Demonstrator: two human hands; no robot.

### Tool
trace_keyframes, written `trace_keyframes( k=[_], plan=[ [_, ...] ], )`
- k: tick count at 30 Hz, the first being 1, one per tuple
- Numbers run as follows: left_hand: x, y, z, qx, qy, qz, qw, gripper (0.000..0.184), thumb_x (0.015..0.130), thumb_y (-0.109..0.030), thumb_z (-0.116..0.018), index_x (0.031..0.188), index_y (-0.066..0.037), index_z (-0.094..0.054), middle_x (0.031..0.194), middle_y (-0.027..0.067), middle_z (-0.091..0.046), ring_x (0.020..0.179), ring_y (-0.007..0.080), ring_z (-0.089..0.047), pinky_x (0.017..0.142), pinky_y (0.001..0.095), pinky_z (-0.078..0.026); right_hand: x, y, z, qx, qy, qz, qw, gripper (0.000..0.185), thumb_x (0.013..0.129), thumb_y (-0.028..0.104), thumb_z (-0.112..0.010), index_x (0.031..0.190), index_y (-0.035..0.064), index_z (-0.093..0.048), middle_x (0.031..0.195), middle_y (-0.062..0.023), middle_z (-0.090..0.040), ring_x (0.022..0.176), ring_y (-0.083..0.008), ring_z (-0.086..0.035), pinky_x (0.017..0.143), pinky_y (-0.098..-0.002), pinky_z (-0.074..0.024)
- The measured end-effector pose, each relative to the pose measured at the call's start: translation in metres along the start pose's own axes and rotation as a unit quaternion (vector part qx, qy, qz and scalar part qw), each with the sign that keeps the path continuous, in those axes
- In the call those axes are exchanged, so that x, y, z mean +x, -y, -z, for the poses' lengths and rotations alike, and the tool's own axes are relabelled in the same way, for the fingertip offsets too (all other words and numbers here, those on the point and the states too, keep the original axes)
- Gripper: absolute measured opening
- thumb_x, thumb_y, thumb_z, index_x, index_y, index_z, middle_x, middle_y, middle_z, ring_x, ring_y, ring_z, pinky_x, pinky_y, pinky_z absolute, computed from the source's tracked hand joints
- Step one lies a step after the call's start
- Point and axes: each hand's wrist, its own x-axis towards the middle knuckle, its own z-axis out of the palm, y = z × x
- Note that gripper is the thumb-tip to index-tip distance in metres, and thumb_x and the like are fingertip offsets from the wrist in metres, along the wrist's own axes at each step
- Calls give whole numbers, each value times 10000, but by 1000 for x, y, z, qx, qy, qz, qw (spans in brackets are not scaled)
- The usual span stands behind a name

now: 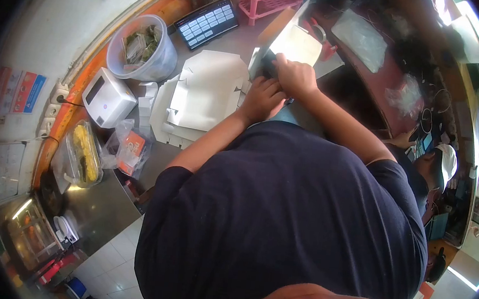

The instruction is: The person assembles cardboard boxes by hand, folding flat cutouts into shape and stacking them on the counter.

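A partly folded cardboard box [299, 43], white inside with a brown outer face, stands tilted in front of me at the counter's edge. My right hand [296, 78] is closed on its near side, the fingers pinching the wall. Just to the left, my left hand [263, 99] has its fingers curled against the box's shaded lower corner; its fingertips are partly hidden. Close by my left wrist lie flat, unfolded white box blanks [207, 92] with cut tabs.
A clear bucket [166, 58] of small packets, a tablet [206, 23], a white printer-like device [109, 98] and a pink rack [272, 4] stand around the counter. Plastic-wrapped yellow food [84, 150] sits left. Plastic bags [361, 39] lie right, where another person [434, 166] is.
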Motion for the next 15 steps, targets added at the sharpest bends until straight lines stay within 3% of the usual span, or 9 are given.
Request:
trace_keyframes(
  k=[5, 9, 15],
  plan=[
    [9, -2, 4, 50, -29, 7, 998, 307, 812, -151, -799, 1086, -153, -661, 1169, 33, -694, 1126, 256, -646, 926, 443, -437, 0, -6, 6, -20, 40, 17, 999, 241, 1080, 324, -572, 1088, 85, -552, 777, -128, -742, 681, -349, -749, 572, -467, -570],
    [16, 10, -1, 64, -23, 46, 997, 292, 804, -137, -800, 1036, -150, -622, 1037, 4, -683, 1037, 226, -653, 914, 425, -434, 7, -7, 24, -60, 109, 29, 992, 245, 982, 235, -646, 1157, 75, -580, 889, -122, -776, 807, -329, -784, 666, -438, -609],
    [24, 16, -4, 61, -9, 72, 995, 264, 801, -127, -794, 936, -155, -569, 910, -11, -641, 945, 198, -640, 880, 408, -427, 11, -3, 20, -39, 120, 6, 992, 262, 925, 210, -691, 1124, 61, -608, 924, -120, -784, 840, -328, -788, 709, -431, -616]
  ],
)
